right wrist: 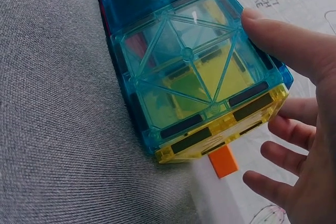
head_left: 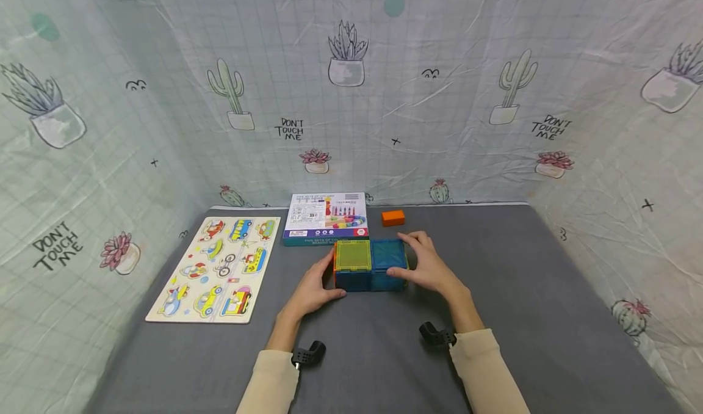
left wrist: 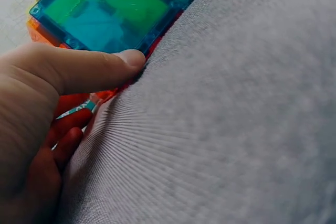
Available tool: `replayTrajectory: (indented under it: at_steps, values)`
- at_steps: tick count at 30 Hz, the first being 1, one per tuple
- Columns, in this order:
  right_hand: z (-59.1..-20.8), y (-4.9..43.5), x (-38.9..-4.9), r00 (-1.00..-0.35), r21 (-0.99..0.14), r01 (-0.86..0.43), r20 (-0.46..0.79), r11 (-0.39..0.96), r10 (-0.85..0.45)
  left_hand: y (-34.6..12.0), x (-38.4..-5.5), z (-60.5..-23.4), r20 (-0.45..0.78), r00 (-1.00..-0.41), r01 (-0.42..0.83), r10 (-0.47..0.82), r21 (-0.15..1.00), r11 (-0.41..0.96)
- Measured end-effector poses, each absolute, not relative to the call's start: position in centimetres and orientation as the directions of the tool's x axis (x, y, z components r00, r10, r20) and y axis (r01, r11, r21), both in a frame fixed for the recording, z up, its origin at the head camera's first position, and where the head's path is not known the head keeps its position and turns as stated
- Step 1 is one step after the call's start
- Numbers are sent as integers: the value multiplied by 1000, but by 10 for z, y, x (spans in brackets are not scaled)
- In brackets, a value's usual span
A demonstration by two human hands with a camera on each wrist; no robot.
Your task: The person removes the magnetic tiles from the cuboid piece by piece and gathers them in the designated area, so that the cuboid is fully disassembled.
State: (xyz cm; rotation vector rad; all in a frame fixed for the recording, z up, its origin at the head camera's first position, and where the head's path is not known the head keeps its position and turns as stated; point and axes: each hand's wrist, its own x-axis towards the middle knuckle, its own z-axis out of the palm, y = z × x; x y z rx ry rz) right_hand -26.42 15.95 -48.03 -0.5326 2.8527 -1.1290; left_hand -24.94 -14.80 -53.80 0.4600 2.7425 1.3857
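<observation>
Left hand (head_left: 314, 289) and right hand (head_left: 431, 267) clasp the block (head_left: 369, 273) nearer the table's (head_left: 373, 359) far edge, left fingers half hidden from me; gentle, even pressure should keep it square.

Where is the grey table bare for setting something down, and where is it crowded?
The grey table is bare right of the right hand, up to the patterned curtain, and in front of the translucent blue plastic-tile block, between the cream sleeves. Crowded: left and rear centre, with flat cream picture board, printed cardboard box, small orange block.
</observation>
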Motion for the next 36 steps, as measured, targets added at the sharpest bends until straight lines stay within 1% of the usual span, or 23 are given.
replayTrajectory:
  at_steps: [19, 29, 36]
  values:
    - [-490, 171, -274, -921, -812, -294, 101, 503, -375, -146, -246, -534, 97, -961, 234, 258, 782, 577]
    - [-490, 173, -276, -910, -827, -312, 118, 467, -398, -146, -247, -536, 95, -963, 230, 252, 775, 588]
    - [-487, 174, -276, -908, -827, -312, 116, 467, -402, -145, -248, -534, 51, -971, 179, 233, 801, 572]
